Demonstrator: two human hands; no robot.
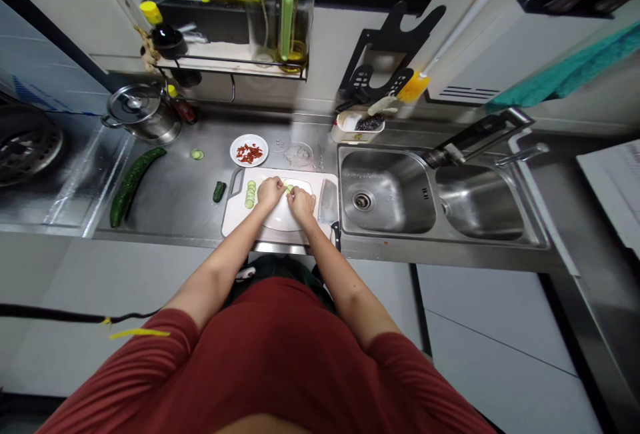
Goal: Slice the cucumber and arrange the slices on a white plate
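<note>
Cucumber slices (289, 187) are pinched between left hand (271, 193) and right hand (301, 205), both curled nearly closed, above the plate (281, 223) on the cutting board (234, 220). Beside the board's right edge is the sink (400, 211); on the board's left, the surface (173, 194) stretches wide.

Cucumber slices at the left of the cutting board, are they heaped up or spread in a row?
Spread in a row: the cucumber slices overlap in a line on the cutting board, beside the left hand.
</note>
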